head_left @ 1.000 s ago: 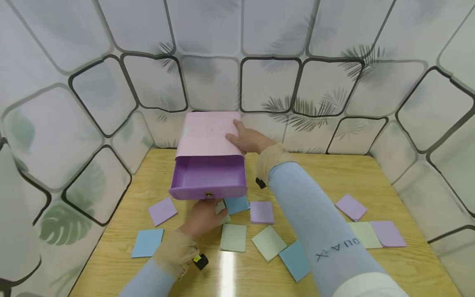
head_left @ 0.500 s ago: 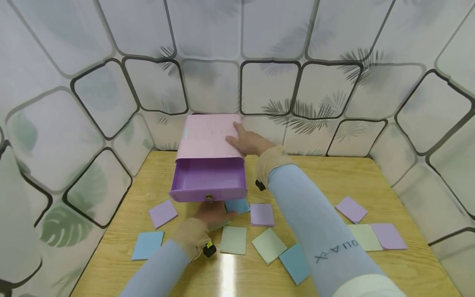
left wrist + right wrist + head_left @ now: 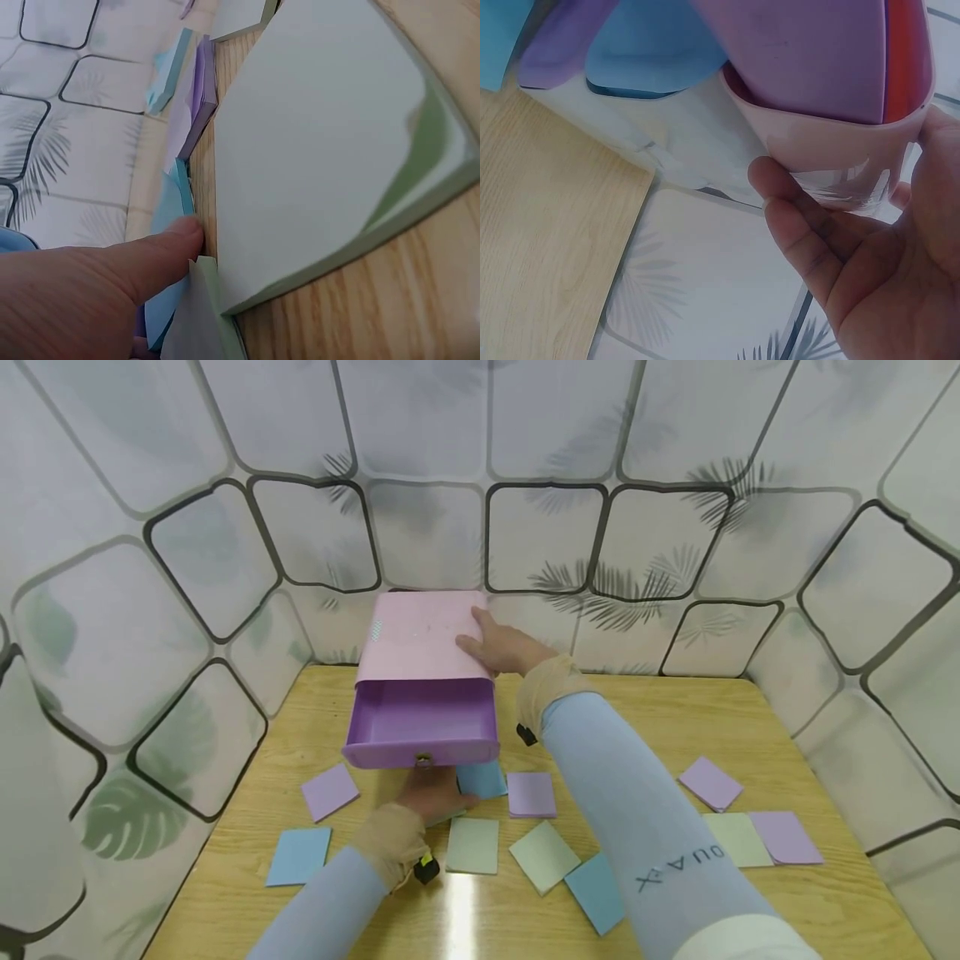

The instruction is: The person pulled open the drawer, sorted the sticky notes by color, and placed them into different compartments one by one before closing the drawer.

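Note:
A pink box (image 3: 423,635) with a purple drawer (image 3: 422,756) pulled out stands at the back of the wooden table. My right hand (image 3: 495,643) grips its right side, thumb on the top; in the right wrist view the fingertips (image 3: 776,195) press its side. Under the drawer front, my left hand (image 3: 435,793) reaches low over a pale green note pad (image 3: 187,322), covering most of it. Its straight thumb (image 3: 165,244) lies past the pad's edge, over a blue pad (image 3: 482,779). The other left fingers are hidden, so I cannot tell whether they hold the pad.
More note pads lie around: green (image 3: 472,845), purple (image 3: 531,794), blue (image 3: 297,856), and others at the right. In the right wrist view, a blue drawer (image 3: 652,52) and another purple drawer (image 3: 559,56) stick out beside the pink casing. Patterned panels enclose the table.
My left hand has moved right over the green pad, now hiding most of it. The blue pad beside it has shifted slightly right. My right hand stays on the box.

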A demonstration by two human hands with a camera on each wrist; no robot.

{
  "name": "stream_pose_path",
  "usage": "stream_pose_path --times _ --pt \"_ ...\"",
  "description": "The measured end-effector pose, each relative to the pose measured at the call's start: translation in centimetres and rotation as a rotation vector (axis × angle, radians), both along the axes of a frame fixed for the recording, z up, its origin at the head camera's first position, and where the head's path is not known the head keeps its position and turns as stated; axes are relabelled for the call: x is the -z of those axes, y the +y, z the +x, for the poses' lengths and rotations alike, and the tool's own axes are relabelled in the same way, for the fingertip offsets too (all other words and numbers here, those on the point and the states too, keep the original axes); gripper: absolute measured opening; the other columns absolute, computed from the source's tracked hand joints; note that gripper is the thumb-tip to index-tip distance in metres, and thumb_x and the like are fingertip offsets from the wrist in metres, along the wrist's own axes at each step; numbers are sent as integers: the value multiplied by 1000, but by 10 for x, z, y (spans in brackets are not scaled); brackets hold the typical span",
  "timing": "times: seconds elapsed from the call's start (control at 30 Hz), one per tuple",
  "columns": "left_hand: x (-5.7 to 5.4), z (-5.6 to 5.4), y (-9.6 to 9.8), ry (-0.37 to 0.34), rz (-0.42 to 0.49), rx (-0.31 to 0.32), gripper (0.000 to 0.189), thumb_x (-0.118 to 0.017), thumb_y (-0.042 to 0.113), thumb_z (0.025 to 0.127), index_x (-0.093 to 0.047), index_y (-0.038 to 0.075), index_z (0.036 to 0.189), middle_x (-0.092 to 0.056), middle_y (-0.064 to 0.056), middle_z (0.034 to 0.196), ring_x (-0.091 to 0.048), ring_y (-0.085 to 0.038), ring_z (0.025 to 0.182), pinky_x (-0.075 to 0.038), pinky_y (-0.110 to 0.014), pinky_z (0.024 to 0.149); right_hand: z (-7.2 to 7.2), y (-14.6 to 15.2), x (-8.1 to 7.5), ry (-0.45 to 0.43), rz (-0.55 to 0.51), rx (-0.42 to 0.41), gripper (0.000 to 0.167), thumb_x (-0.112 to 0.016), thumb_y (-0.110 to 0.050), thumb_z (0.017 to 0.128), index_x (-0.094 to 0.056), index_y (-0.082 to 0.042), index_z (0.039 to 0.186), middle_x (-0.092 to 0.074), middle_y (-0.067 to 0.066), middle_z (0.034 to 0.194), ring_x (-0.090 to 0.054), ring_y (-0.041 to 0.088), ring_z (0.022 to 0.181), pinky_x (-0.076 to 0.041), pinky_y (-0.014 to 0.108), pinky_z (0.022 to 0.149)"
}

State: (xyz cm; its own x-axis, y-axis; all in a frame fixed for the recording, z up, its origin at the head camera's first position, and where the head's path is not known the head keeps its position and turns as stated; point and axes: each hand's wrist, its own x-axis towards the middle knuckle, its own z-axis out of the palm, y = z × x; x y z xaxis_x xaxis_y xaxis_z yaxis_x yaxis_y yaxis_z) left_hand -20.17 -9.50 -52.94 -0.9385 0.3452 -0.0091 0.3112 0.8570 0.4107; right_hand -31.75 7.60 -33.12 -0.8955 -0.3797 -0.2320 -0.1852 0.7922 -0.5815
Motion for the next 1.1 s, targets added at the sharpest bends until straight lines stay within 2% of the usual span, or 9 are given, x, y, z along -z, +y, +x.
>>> stream_pose_path --times 0.2,0.47,0.53,0.63,0.77,0.97,1.03,1.1 --pt "8 -3 -1 30 7 11 96 -77 54 70 -35 10 144 -50 -10 138 -48 -26 124 -39 -44 103 2 -1 -2 -9 -10 0 78 -36 -56 99 6 -22 155 -61 10 74 -59 26 78 -44 39 85" --pt "4 -1 0 52 109 29 96 -84 45 67 -35 9 142 -49 -9 135 -48 -25 122 -41 -43 101 3 -2 -2 -28 -26 8 78 -36 -56 99 7 -24 154 -61 9 74 -61 31 86 -45 38 81" --pt "1 1 1 47 128 31 91 -84 43 70 -38 10 140 -50 -8 133 -49 -25 121 -41 -42 100 2 -3 -2 -27 -22 8 78 -36 -57 99 7 -24 154 -61 9 74 -61 31 86 -45 38 81" --pt "-3 3 1 14 158 36 71 -78 38 79 -42 10 134 -57 -4 113 -58 -20 101 -49 -38 87 2 -3 -2 -23 -18 10 78 -36 -57 99 7 -24 154 -62 10 75 -61 31 86 -45 38 81" --pt "-7 7 3 -2 207 48 47 -68 30 90 -46 9 126 -54 3 92 -56 -12 81 -50 -33 74 4 -2 -2 -23 -19 13 78 -36 -56 99 7 -23 154 -61 10 75 -62 32 87 -45 39 81" --pt "-16 14 8 -5 238 83 27 -63 24 94 -53 10 115 -57 0 96 -57 -14 81 -51 -32 71 5 -1 -1 -14 -10 20 77 -35 -57 99 7 -24 154 -61 9 74 -60 26 79 -44 38 81" --pt "-19 17 10 19 230 105 23 -63 21 94 -54 10 113 -58 -2 96 -58 -16 81 -51 -33 70 5 0 -1 -11 -12 20 77 -35 -57 99 7 -24 154 -61 10 75 -60 27 80 -45 39 81" --pt "-20 20 11 61 219 129 22 -62 19 95 -54 9 112 -59 -4 98 -58 -18 86 -51 -35 75 5 0 -1 -10 -15 18 77 -35 -57 99 7 -23 155 -61 10 77 -61 29 83 -44 39 82"
